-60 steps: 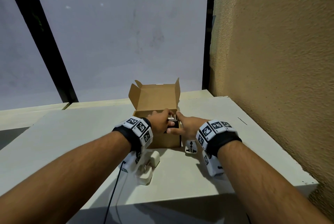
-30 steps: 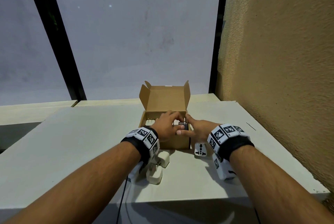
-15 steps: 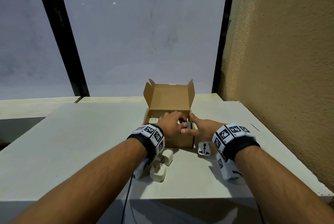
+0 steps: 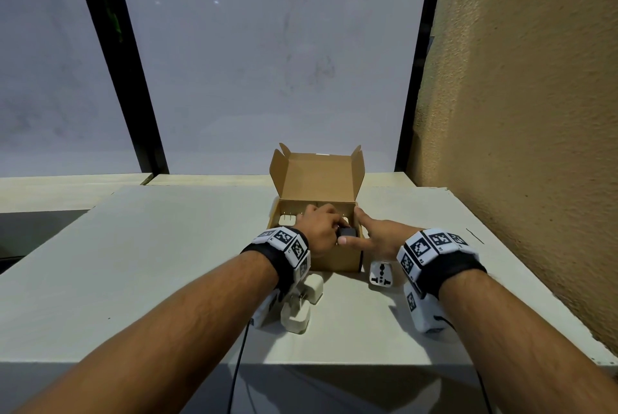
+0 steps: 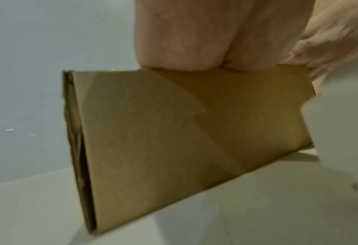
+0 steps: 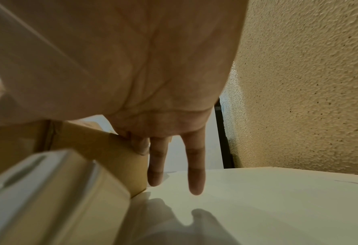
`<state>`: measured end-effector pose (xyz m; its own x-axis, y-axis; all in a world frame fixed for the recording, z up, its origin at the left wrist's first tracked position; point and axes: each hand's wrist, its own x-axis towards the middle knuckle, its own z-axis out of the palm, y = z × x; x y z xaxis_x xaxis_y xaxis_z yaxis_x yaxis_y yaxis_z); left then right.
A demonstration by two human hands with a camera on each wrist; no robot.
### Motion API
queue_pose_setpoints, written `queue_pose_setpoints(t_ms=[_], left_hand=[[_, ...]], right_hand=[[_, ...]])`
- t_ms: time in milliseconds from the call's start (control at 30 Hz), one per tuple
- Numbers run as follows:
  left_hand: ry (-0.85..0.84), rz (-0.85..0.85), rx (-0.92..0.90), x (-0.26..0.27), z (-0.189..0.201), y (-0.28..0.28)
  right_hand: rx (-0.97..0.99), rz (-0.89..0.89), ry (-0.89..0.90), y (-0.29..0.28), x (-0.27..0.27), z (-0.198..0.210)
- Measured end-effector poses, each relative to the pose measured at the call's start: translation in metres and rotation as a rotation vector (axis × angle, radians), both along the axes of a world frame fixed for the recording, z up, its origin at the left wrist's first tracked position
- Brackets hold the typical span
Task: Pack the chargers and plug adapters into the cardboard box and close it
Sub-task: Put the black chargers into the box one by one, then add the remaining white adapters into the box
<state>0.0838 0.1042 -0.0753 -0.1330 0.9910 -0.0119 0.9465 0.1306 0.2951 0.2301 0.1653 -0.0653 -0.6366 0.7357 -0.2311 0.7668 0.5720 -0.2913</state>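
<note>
While both over the brown box [image 4: 334, 261], left hand [image 4: 317, 229] tight round a black adapter [image 4: 346, 232], right hand [image 4: 381, 238] spread, thumb against it.

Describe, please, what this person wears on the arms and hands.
The forearms are bare, with no sleeves, and the left hand and right hand wear no gloves. Each wrist carries a black band topped with white blocks printed with black square markers. A white housing hangs under each wrist, and a thin black cable trails from the left one.
</note>
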Motion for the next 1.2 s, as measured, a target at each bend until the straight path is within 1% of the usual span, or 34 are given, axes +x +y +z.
queue_pose_setpoints(t_ms=[233, 367, 500, 600, 700, 800, 933, 1000, 1067, 1133, 1200], left_hand=[[0.014, 0.0, 0.003, 0.0, -0.002, 0.0], [0.05, -0.006, -0.044, 0.0, -0.001, 0.001], [0.032, -0.004, -0.065, -0.002, -0.003, 0.005], [-0.025, -0.002, 0.017, -0.004, -0.003, 0.004], [-0.147, -0.011, 0.17, -0.007, 0.002, -0.002], [-0.228, -0.053, 0.249, -0.013, 0.012, -0.02], [-0.271, -0.145, 0.204, -0.013, 0.03, -0.066], [-0.254, -0.163, 0.184, -0.013, 0.036, -0.092], [-0.211, -0.124, 0.153, -0.014, 0.039, -0.115], [-0.177, -0.017, 0.096, -0.01, 0.038, -0.135], [-0.231, 0.056, 0.094, -0.002, 0.035, -0.148]], right_hand=[[-0.018, -0.001, 0.001, 0.0, -0.001, 0.0], [-0.021, -0.007, -0.002, 0.0, -0.002, 0.0], [-0.027, -0.005, -0.007, -0.001, -0.001, 0.002], [-0.029, -0.007, -0.01, -0.003, 0.0, 0.003], [-0.02, -0.007, -0.015, -0.003, -0.001, 0.004], [-0.018, -0.014, -0.024, -0.003, -0.002, 0.003], [-0.002, -0.024, -0.055, -0.002, -0.003, 0.003], [0.021, -0.023, -0.081, 0.0, -0.003, 0.003], [0.048, -0.014, -0.11, 0.0, -0.004, 0.003], [0.066, -0.013, -0.122, -0.001, -0.003, 0.003], [0.081, -0.007, -0.138, -0.001, -0.003, 0.004]])
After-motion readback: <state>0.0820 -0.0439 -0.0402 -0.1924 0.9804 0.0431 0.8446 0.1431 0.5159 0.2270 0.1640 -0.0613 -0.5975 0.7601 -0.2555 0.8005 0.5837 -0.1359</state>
